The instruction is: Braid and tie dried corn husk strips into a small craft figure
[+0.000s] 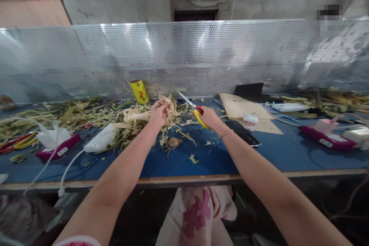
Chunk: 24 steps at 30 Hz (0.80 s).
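Observation:
My right hand (210,117) is closed around a pair of scissors (187,100) with red and yellow handles. Their metal blades point up and to the left, apart from the plant matter. My left hand (160,113) pinches a pale, dried leafy plant piece (173,108) whose exact kind I cannot make out. Under and beside this hand spreads a heap of dried leaves and stalks (132,123). A round brown clump (174,143) lies on the blue tabletop (178,165) in front, among small scraps.
Behind the table stands a perforated metal screen (161,50). A yellow can-like container (139,91) leans near it. At right lie a dark phone (243,133) and cardboard (245,107). Power strips (59,147) with cables, a white charger (100,138) and more scissors (21,141) lie around.

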Each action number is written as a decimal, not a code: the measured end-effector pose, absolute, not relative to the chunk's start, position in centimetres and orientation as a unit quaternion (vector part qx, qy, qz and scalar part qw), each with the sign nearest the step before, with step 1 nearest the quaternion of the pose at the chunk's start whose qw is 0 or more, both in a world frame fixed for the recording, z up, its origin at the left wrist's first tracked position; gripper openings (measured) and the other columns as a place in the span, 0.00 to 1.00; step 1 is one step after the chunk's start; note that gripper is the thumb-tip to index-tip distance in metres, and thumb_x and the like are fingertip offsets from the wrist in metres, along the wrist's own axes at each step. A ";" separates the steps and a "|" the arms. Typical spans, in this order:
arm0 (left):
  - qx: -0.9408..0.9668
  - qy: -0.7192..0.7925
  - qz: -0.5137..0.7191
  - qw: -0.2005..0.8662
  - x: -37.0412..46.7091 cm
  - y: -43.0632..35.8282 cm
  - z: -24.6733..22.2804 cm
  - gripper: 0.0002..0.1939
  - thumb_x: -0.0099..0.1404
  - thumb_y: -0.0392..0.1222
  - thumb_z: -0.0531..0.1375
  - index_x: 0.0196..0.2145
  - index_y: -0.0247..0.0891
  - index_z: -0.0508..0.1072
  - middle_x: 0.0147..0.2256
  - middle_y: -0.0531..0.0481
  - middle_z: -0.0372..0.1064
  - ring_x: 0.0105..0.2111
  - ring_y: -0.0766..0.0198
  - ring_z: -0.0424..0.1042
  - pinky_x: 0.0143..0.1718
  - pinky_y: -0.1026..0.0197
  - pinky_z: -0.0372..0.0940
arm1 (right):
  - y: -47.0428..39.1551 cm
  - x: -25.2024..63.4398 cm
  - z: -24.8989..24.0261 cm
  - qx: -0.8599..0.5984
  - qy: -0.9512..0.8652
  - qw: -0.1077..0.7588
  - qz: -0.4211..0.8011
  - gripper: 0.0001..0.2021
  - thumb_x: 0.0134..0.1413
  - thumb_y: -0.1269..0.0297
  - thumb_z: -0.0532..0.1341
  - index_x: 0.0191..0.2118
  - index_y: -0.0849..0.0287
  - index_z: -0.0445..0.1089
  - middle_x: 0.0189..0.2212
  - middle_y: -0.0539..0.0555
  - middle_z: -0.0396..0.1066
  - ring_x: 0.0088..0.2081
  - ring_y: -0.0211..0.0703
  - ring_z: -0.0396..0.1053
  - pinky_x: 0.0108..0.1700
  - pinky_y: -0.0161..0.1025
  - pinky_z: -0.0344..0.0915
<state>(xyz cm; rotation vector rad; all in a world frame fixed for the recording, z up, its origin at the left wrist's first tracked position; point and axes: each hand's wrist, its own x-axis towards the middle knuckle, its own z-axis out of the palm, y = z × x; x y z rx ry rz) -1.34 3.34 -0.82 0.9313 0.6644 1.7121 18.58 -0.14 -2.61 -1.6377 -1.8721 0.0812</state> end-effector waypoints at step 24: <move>0.574 0.295 0.542 0.538 1.7 0.1 -2.0 0.16 0.44 0.45 0.66 0.28 0.35 0.69 0.25 0.53 0.69 0.25 0.69 0.69 0.31 0.63 0.65 | 0.4 15.8 -3.2 -0.373 -0.639 0.608 0.287 0.17 0.36 0.54 0.62 0.25 0.56 0.52 0.24 0.47 0.62 0.26 0.34 0.62 0.33 0.36 0.62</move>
